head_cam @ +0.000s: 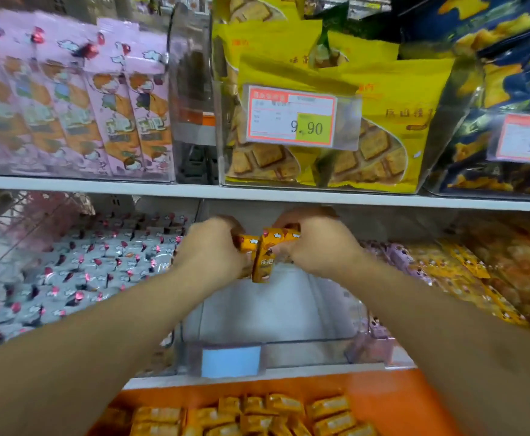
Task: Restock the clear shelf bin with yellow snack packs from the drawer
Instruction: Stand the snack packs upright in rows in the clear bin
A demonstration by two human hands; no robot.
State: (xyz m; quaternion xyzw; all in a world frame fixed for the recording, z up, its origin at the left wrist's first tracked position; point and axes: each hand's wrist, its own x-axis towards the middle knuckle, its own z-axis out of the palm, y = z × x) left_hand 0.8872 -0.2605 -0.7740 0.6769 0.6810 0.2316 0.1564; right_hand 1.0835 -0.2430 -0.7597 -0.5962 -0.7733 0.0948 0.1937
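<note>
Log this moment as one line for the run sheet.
left hand + right hand: gripping yellow snack packs | position: over back of clear shelf bin | drawer: open, packs left

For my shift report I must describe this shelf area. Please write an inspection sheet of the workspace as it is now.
Surface: white shelf board above; the lower shelf carries the bins.
Job's things: clear bin looks nearly bare at the front; yellow snack packs held at its back; more yellow packs lie in the orange drawer below.
Clutter: nothing seen.
Hands: left hand and right hand both grip the held packs.
Cables: nothing seen.
Surroundings: grey packs to the left, orange packs to the right, pink packs and yellow biscuit bags above, price tag reading 9.90.
</note>
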